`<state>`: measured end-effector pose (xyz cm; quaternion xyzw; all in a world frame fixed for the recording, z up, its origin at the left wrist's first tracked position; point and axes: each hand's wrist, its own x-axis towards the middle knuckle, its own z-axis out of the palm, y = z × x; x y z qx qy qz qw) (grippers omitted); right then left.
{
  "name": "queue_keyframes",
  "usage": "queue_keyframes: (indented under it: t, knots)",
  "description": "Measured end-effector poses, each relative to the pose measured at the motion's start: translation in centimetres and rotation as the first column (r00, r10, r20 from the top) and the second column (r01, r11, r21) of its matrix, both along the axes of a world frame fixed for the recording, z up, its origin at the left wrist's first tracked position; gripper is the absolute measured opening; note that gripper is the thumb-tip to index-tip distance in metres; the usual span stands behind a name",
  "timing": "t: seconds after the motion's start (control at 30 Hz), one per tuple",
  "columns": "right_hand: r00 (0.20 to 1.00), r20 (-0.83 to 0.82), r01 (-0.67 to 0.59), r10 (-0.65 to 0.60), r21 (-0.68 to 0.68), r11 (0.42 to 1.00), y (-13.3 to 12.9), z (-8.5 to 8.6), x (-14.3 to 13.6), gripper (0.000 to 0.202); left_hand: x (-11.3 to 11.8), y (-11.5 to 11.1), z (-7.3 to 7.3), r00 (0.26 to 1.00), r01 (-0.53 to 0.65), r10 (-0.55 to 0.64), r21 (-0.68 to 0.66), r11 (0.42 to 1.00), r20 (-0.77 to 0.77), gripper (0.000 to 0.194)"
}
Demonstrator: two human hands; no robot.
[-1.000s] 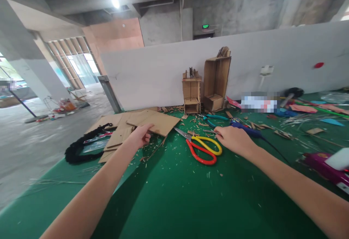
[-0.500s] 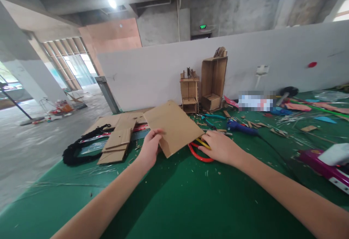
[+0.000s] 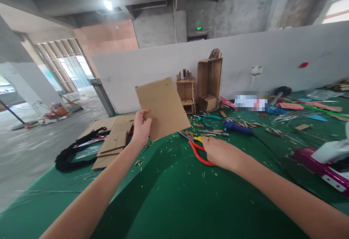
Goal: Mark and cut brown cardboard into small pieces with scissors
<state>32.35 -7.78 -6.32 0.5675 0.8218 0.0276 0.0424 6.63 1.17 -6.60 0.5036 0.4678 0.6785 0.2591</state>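
Observation:
My left hand (image 3: 142, 128) is closed on the lower left edge of a flat cardboard sheet (image 3: 165, 110), holding it tilted up above the table. My right hand (image 3: 222, 152) is closed around the yellow handle of a pair of scissors (image 3: 198, 148) with red and yellow grips. Their metal blades point left, below the sheet's right corner and apart from it. Behind the sheet stand a small cardboard structure (image 3: 188, 92) and a taller open cardboard box (image 3: 209, 82).
Stacked cardboard pieces (image 3: 113, 144) and a black fuzzy loop (image 3: 65, 159) lie left on the green table (image 3: 174, 202). Teal-handled pliers (image 3: 211, 117), a blue glue gun (image 3: 238, 128) and cardboard scraps lie beyond my right hand. A purple power strip (image 3: 313, 164) is at right.
My left hand has lifted the cardboard sheet up and to the left, away from my right hand. The scissors' blades have come into view in my right hand.

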Motion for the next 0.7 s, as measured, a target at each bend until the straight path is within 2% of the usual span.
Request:
queue_keyframes:
  t: [0.03,0.1,0.17,0.2,0.23,0.27,0.33,0.4,0.43,0.47,0.5,0.53,0.6,0.63,0.67,0.7]
  knots:
    - [1.000,-0.001,0.010,-0.010,-0.019,1.000,0.2,0.0,0.4,0.043,-0.5,-0.5,1.0,1.000,-0.002,0.002,0.041,0.999,0.002,0.048]
    - [0.999,0.001,0.033,-0.033,-0.043,0.999,0.6,0.1,1.3,0.037,-1.7,-2.0,3.1,0.998,0.064,-0.067,0.120,0.991,0.020,0.060]
    - [0.998,0.010,0.065,-0.065,-0.060,0.996,0.8,0.3,2.2,0.029,-3.3,-3.6,5.3,0.978,0.205,-0.203,0.039,0.978,-0.053,0.059]
    - [0.997,0.013,0.079,-0.078,-0.061,0.995,0.9,0.4,2.6,0.025,-4.1,-4.5,6.3,0.941,0.306,-0.313,-0.071,0.949,-0.131,0.052]
    - [0.995,0.012,0.099,-0.099,-0.058,0.993,0.9,0.4,3.1,0.022,-4.8,-5.2,7.2,0.873,0.394,-0.442,-0.235,0.888,-0.207,0.043]
    - [0.992,0.009,0.128,-0.128,-0.054,0.990,0.9,0.5,3.6,0.021,-5.4,-5.9,8.0,0.774,0.447,-0.580,-0.430,0.785,-0.255,0.036]
    - [0.984,-0.021,0.178,-0.179,-0.056,0.983,1.1,0.4,4.7,0.024,-6.0,-7.0,8.9,0.526,0.431,-0.807,-0.734,0.525,-0.269,0.028]
    - [0.976,-0.098,0.189,-0.195,-0.073,0.979,1.5,0.3,5.8,0.025,-5.7,-7.4,8.9,0.309,0.366,-0.934,-0.883,0.293,-0.181,0.028]
    - [0.971,-0.147,0.179,-0.189,-0.079,0.981,1.8,0.3,6.4,0.023,-5.3,-7.3,8.6,0.228,0.338,-0.964,-0.917,0.211,-0.138,0.030]
    - [0.962,-0.198,0.175,-0.188,-0.081,0.981,2.2,0.3,6.9,0.021,-4.9,-7.0,8.3,0.166,0.310,-0.978,-0.935,0.173,-0.126,0.031]
    - [0.955,-0.228,0.175,-0.187,-0.076,0.982,2.5,0.3,7.4,0.019,-4.4,-6.5,7.9,0.121,0.282,-0.979,-0.940,0.190,-0.162,0.032]
    - [0.947,-0.253,0.185,-0.196,-0.067,0.981,2.9,0.4,7.8,0.019,-4.0,-5.7,7.7,0.092,0.251,-0.962,-0.929,0.272,-0.257,0.031]
    - [0.923,-0.316,0.221,-0.221,-0.036,0.975,3.4,0.8,8.5,0.019,-3.4,-3.9,7.8,0.104,0.188,-0.809,-0.787,0.587,-0.579,0.031]
    - [0.899,-0.368,0.247,-0.236,-0.018,0.969,3.6,1.1,8.9,0.018,-3.2,-3.0,8.3,0.157,0.135,-0.671,-0.657,0.742,-0.725,0.033]
    - [0.870,-0.425,0.277,-0.250,0.000,0.961,3.7,1.5,9.2,0.017,-3.1,-2.2,9.0,0.221,0.066,-0.511,-0.510,0.857,-0.830,0.035]
    - [0.838,-0.480,0.309,-0.262,0.021,0.951,3.8,1.8,9.5,0.016,-3.0,-1.6,9.9,0.264,-0.012,-0.338,-0.354,0.935,-0.903,0.037]
